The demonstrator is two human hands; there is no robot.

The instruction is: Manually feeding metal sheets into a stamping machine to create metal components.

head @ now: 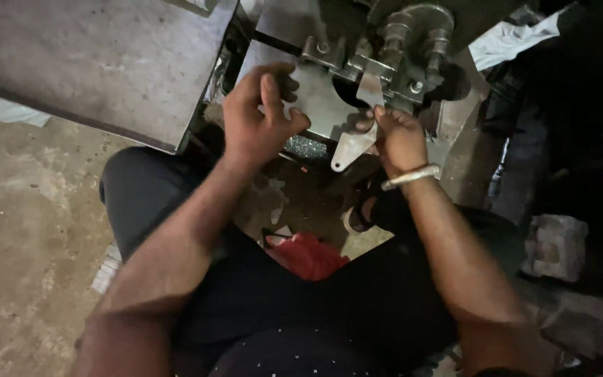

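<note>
My right hand (pixel 398 139), with a metal bangle on its wrist, grips a flat grey metal plate (pixel 352 148) that has a rounded end with a small hole. The plate's upper end reaches under the tooling of a small press machine (pixel 399 49). My left hand (pixel 259 119) hovers just left of the press bed (pixel 315 98), fingers apart and curled, holding nothing. Both forearms reach forward over my dark-trousered knees.
A large grey steel table top (pixel 92 63) fills the upper left. A red cloth (pixel 308 255) lies between my legs. A grey block (pixel 556 244) sits at the right on dark ground. Concrete floor (pixel 22 223) spreads to the left.
</note>
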